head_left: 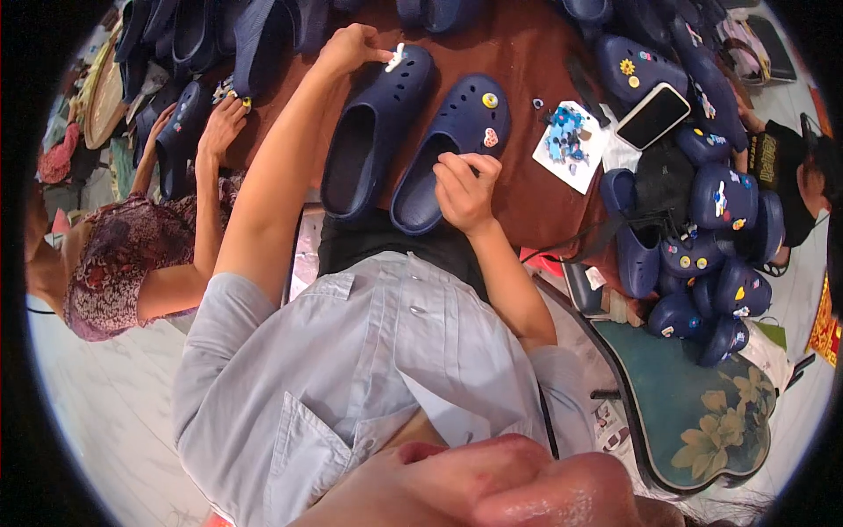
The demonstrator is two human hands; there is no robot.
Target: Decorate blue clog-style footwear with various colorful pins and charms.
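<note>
Two dark navy clogs with vent holes lie side by side on the brown cloth in front of me, toes pointing away. The left clog (378, 132) carries a white shoe charm (395, 59) at its toe, and my left hand (349, 50) pinches the charm's edge. On the right clog (439, 162) sit a yellow round charm (489, 100) and a pink charm (490, 138). Close by the right clog's opening, my right hand (468, 191) has its fingers curled together. Whatever those fingers hold, if anything, is hidden.
White paper (575, 171) with a pile of small blue charms (569, 136) lies to the right, near a phone (653, 116). Charmed clogs (724, 198) are heaped beyond it. At left, another person's hand (224, 123) works on a clog (180, 132). More clogs (263, 53) line the far edge.
</note>
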